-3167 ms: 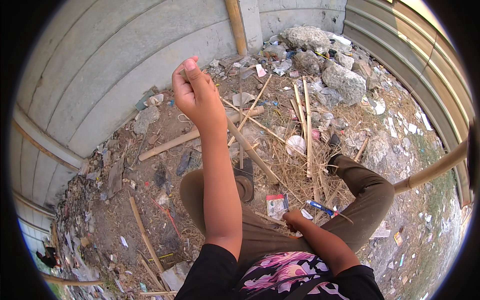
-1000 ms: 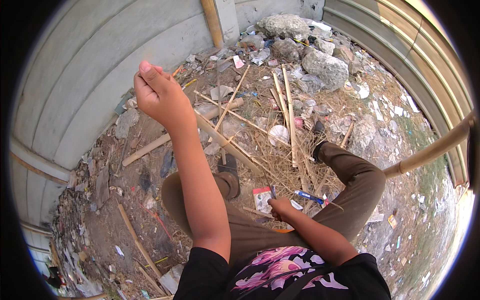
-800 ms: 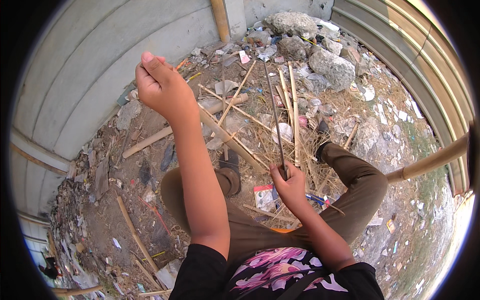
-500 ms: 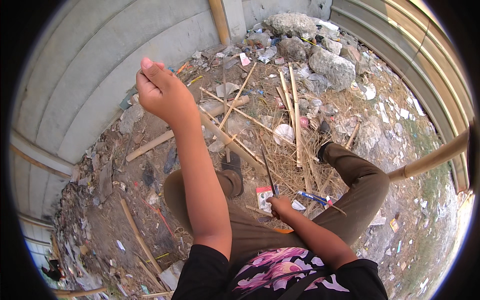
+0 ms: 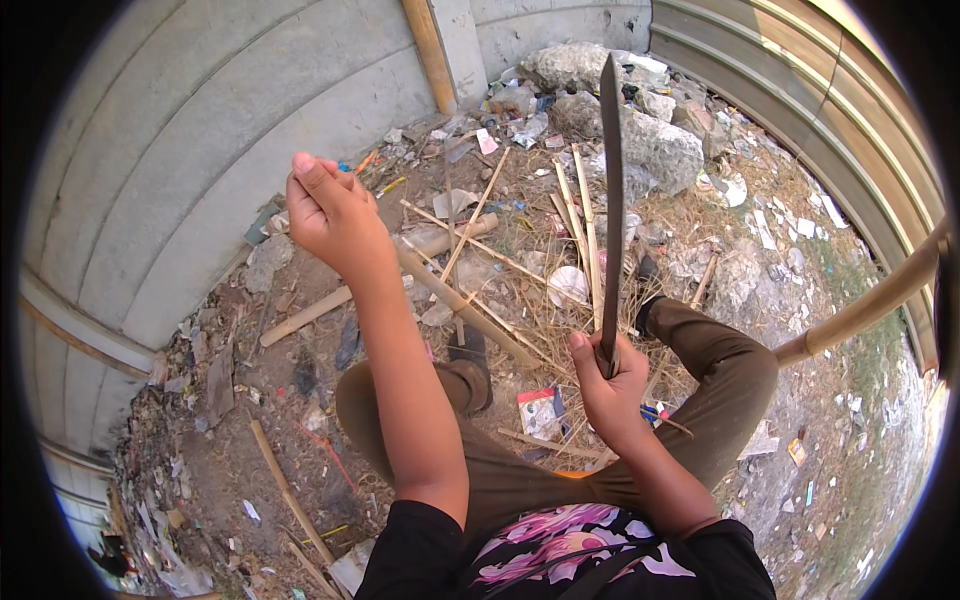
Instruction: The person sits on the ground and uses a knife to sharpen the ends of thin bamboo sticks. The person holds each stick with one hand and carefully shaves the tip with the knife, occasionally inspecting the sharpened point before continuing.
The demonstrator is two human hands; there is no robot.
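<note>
Raised at the left, my left hand (image 5: 338, 215) is closed, fingers curled and thumb on top; whatever it may hold is hidden. A bamboo pole (image 5: 470, 305) slants down to the right from behind that wrist, ending between my legs. My right hand (image 5: 612, 392) grips a machete (image 5: 613, 190) by its handle, in front of my bent knee. Its long dark blade points up and away. Thin split bamboo strips (image 5: 590, 235) lie on the ground beyond the blade. Below and left of my right hand is a red and white packet (image 5: 540, 412).
A concrete wall (image 5: 230, 130) stands at the left, a ribbed panel fence (image 5: 770, 90) at the right. Large rocks (image 5: 655, 150) and litter are piled between them. A bamboo pole (image 5: 860, 310) slants in at the right. More bamboo (image 5: 280, 480) lies lower left.
My right hand has risen from near my lap, swinging the machete blade to upright. My left hand stays closed and sits slightly lower in view, as does the background.
</note>
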